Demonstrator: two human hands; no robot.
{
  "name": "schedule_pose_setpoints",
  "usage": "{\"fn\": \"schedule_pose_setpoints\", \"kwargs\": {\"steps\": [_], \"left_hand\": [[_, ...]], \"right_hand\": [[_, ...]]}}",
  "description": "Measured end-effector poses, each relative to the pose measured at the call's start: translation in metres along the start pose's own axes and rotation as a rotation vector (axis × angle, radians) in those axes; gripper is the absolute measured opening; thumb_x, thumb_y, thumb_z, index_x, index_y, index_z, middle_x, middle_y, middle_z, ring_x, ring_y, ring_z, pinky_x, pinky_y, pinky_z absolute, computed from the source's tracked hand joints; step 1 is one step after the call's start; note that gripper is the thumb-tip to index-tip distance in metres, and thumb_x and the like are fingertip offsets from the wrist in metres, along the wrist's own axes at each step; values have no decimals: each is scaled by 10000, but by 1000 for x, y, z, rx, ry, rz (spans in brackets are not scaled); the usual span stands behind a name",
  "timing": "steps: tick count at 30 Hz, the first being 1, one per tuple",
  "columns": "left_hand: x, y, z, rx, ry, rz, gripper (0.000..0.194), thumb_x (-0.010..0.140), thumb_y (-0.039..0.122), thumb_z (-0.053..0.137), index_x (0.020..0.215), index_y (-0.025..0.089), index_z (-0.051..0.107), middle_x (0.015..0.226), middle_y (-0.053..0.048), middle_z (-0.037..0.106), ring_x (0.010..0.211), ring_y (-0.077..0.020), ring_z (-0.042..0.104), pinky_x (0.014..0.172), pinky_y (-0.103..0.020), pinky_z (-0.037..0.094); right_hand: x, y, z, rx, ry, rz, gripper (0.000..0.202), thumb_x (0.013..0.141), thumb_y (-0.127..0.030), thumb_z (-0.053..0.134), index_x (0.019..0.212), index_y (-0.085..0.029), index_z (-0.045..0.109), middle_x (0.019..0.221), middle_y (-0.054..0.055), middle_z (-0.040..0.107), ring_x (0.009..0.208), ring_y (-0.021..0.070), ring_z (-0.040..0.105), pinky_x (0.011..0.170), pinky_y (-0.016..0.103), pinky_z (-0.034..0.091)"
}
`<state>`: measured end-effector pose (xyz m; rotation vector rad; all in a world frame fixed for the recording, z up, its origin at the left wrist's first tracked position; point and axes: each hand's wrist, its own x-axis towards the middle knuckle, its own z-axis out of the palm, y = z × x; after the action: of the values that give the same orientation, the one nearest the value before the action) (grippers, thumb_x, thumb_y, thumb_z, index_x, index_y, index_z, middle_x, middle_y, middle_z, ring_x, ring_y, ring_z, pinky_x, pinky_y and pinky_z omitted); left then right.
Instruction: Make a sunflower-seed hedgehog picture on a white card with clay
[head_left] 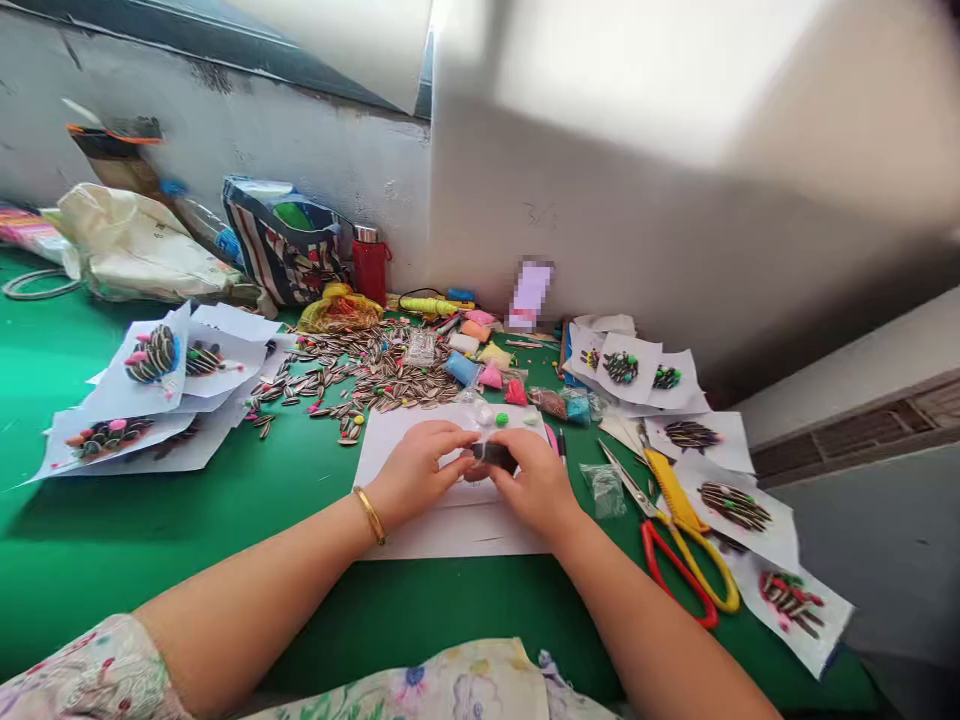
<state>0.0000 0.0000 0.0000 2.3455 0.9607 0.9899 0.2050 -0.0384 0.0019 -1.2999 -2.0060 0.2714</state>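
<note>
Over white paper (442, 530) on the green table, my left hand (424, 468) and my right hand (534, 478) meet around a small dark lump (493, 457). Fingers and thumb of each hand close on it from either side. Clear plastic film seems to cling to its top. A gold bracelet (370, 515) circles my left wrist. Just beyond the fingers sits a green bit of clay (502, 419). Part of a brown patch shows beneath the lump, mostly hidden by my hands.
Striped seeds (397, 370) spread behind the paper, beside coloured clay packets (462, 368). Red-handled and yellow-handled scissors (675, 540) lie at right with a yellow cutter (675, 490). Seed-decorated sheets lie left (180, 440) and right (780, 530). A red bottle (370, 265) stands behind.
</note>
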Motion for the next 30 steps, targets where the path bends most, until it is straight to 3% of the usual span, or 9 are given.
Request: {"fn": "schedule_pose_setpoints", "kwargs": {"steps": [10,16,23,27,30], "left_hand": [[-1,3,-1,50,-6,8,48,842,196,695,855,213,738,835,-26,734,864,-209,652,833,-351,484],[0,4,-3,76,13,23,88,877,204,650,819,201,715,787,-24,716,836,-207,633,828,-359,466],[-1,-3,0,104,7,102,116,877,216,659,974,209,721,910,-43,746,860,-210,640,812,-355,473],[0,-4,0,111,-33,113,30,860,206,679,857,198,707,819,-27,726,811,-205,619,768,-341,465],[1,-3,-1,143,-27,132,95,870,188,653,779,192,677,764,-24,700,780,-202,593,779,-349,452]], "right_hand": [[-5,-6,8,-33,-24,-15,150,842,-206,613,992,-198,623,934,64,705,872,235,625,782,350,475],[-4,-7,6,12,-34,23,154,834,-216,644,987,-207,627,929,49,711,873,230,623,790,346,468],[-5,-1,5,53,-57,59,197,821,-201,633,1018,-208,628,950,53,705,878,222,625,784,335,473],[-7,0,7,64,-82,40,198,825,-219,640,1022,-207,633,965,55,705,901,225,626,805,338,474],[-6,-1,8,75,-95,47,173,837,-249,646,1005,-210,638,954,55,706,897,225,626,803,336,474]]}}
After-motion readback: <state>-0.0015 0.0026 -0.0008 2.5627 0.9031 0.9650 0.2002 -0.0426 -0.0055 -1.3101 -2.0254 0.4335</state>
